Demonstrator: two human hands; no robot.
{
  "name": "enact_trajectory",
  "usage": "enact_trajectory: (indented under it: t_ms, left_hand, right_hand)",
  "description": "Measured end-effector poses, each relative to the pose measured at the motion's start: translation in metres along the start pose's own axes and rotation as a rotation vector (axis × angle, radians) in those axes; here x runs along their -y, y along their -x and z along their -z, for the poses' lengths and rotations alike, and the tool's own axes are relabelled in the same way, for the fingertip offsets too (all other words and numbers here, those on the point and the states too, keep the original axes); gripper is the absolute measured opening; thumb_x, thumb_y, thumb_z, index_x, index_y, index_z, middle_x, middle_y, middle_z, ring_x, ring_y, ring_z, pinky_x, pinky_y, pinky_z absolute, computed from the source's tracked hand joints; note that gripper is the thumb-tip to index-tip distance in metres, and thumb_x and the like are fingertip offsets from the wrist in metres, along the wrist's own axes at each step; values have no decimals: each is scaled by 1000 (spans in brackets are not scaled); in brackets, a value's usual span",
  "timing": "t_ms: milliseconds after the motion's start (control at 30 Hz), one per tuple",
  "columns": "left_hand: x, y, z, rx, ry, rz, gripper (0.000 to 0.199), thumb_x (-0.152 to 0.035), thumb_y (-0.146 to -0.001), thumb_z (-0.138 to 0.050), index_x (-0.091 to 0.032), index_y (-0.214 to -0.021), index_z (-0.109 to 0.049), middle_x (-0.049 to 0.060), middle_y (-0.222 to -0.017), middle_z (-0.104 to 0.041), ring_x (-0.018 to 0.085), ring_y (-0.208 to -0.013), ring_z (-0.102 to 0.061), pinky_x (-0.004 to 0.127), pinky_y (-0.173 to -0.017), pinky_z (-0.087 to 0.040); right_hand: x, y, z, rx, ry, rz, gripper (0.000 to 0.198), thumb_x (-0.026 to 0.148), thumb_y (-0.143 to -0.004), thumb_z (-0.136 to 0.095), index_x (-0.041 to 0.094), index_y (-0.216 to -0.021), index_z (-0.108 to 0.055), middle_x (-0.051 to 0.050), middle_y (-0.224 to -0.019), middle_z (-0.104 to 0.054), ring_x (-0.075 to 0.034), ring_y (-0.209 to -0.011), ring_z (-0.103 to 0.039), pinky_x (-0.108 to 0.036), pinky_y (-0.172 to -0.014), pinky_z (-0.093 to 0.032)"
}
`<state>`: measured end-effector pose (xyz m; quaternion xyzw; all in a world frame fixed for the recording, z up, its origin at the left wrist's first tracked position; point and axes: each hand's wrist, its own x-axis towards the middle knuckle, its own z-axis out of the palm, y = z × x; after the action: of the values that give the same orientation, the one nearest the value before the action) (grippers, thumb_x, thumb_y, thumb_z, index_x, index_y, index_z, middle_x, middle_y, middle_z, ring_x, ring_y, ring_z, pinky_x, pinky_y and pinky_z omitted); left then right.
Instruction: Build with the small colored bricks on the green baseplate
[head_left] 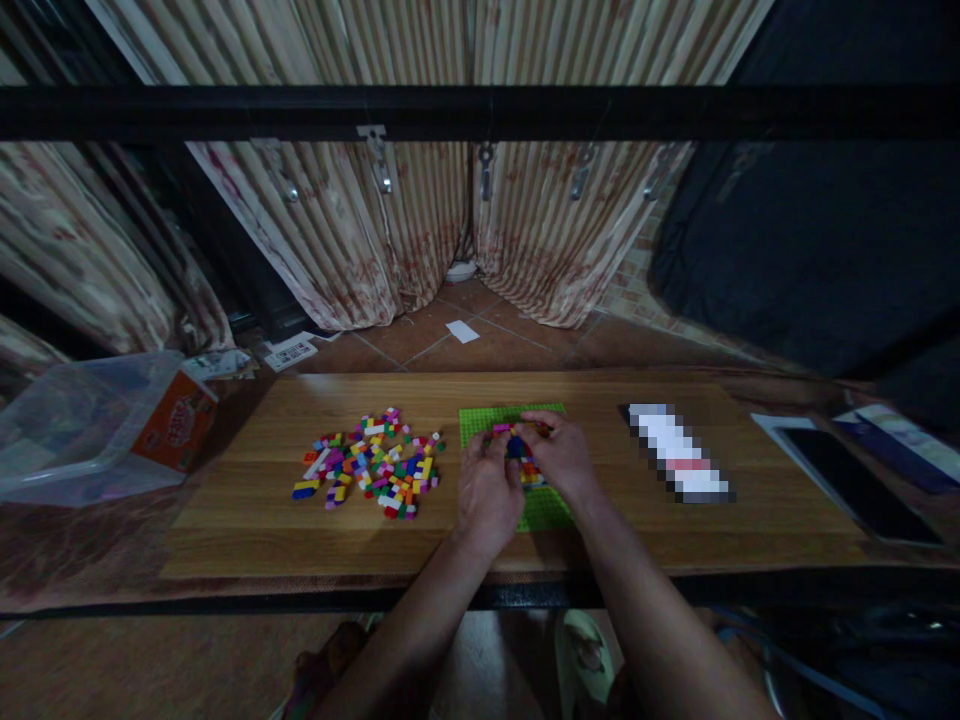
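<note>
A green studded baseplate (551,512) lies on the wooden tabletop, partly covered by my hands. Colourful building bricks (529,465), among them blue, red and orange ones, are on its middle. My left hand (491,490) comes in from the left side of these bricks, its fingers bent and pressed on them. From the right, my right hand (561,452) reaches over the far part of the plate, with thumb and fingers closed on the bricks. The fingertips of both hands nearly meet by a pink brick (501,428). Which brick each hand grips is hidden.
Many loose bricks (382,478) are spread left of the baseplate. A clear plastic box (75,420) with an orange label stands beyond the table's left end. Right of the plate lies a blurred-out white item (679,450); a dark flat panel (862,482) rests farther right.
</note>
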<state>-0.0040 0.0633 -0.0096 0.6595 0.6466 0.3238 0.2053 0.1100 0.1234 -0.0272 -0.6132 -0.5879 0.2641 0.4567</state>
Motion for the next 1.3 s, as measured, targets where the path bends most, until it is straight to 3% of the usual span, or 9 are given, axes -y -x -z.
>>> enact_trajectory:
  t_ms: [167, 467, 733, 1300]
  left_hand:
    - [0, 1, -1, -2, -26, -8, 42, -17, -86, -44, -17, -127, -54, 11, -127, -52, 22, -120, -51, 36, -106, -41]
    - [-1, 2, -2, -1, -77, -25, 42, -18, -88, -43, -14, -128, -53, 13, -129, -50, 24, -123, -48, 36, -108, -38]
    - [-2, 3, -2, -4, -114, -44, 42, -19, -89, -41, -13, -129, -52, 15, -130, -49, 25, -123, -49, 37, -107, -39]
    - [2, 3, -8, -27, -167, -95, 42, -17, -90, -39, -13, -130, -51, 15, -125, -51, 25, -120, -51, 37, -104, -42]
  right_hand:
    - [-1, 2, 0, 3, -38, -10, 25, 37, -73, -63, 20, -87, -73, -6, -90, -72, -20, -81, -65, -38, -81, -51]
    - [-1, -1, 0, 72, -178, -159, 26, 29, -71, -59, 19, -90, -73, -6, -93, -73, -21, -81, -67, -37, -77, -53]
    - [-6, -2, -2, 70, -196, -119, 24, 28, -72, -57, 20, -88, -73, -3, -82, -73, -19, -75, -66, -36, -74, -53]
    - [-4, 1, -3, 60, -10, 67, 24, 26, -80, -50, 19, -90, -71, -9, -96, -70, -21, -88, -65, -38, -87, -50]
